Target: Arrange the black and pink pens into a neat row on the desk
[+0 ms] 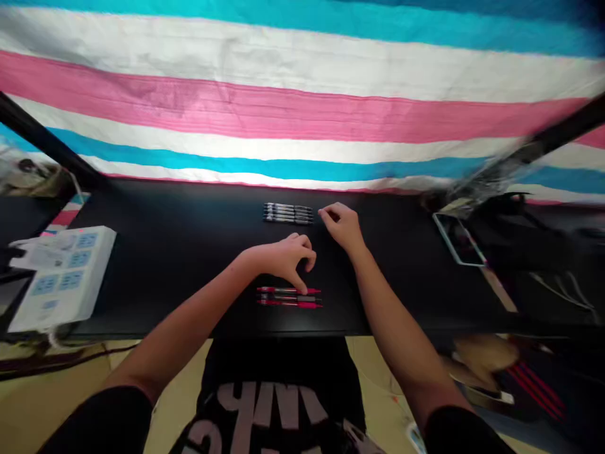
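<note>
On the black desk (179,252) lie two rows of pens. Several black pens (288,213) sit side by side toward the back. A few red pens (288,297) lie near the front edge. My left hand (283,257) hovers over the red pens, fingers curled down, fingertips touching the top one. My right hand (343,227) rests just right of the black pens, fingers loosely curled toward them, with nothing visible in it.
A white box with blue squares (59,274) lies at the desk's left end. A phone or tablet (458,239) and dark cables lie at the right. A striped pink, white and blue cloth (302,107) hangs behind the desk.
</note>
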Demonstrator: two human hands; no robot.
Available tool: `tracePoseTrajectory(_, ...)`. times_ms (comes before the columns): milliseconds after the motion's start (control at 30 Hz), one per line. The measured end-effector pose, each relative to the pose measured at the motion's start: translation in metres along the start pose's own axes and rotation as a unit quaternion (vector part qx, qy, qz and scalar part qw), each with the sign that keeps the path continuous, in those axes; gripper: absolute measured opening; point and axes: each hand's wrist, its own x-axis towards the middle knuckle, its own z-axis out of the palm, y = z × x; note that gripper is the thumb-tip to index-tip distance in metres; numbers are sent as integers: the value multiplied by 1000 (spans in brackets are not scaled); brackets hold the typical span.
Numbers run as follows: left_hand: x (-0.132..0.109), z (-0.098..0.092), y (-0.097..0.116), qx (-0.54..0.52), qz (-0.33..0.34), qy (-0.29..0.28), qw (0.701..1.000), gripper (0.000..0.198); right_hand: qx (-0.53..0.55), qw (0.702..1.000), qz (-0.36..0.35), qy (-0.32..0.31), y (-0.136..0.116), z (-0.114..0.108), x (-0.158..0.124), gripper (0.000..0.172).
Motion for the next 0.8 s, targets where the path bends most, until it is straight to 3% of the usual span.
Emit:
tracePoseTrajectory(200, -3, -4, -14, -29, -36, 39, 998, 18, 2, 1000, 6, -4, -3, -2, -1, 26)
tracePoseTrajectory(367, -6, -9, -25, 1, -70, 37, 997, 28, 25, 1000, 8, -6, -8, -6, 0, 29)
tracePoseTrajectory(500, -6, -11, -29, 12, -54, 73, 996, 7, 44, 999, 23, -13, -14, -9, 1, 38)
tracePoseTrajectory(600, -7, -16, -34, -23, -54, 171, 984, 5, 109, 986, 74, -99, -21, -9, 0, 53)
tracePoseTrajectory(700, -9, -21, -40, -7, -65, 234, 970, 12, 212, 935, 152, -241, -30, -6, -3, 74)
tracePoseTrajectory(800, -9, -22, -45, 37, -67, 265, 961, 14, 267, 907, 176, -275, -36, -2, -5, 77)
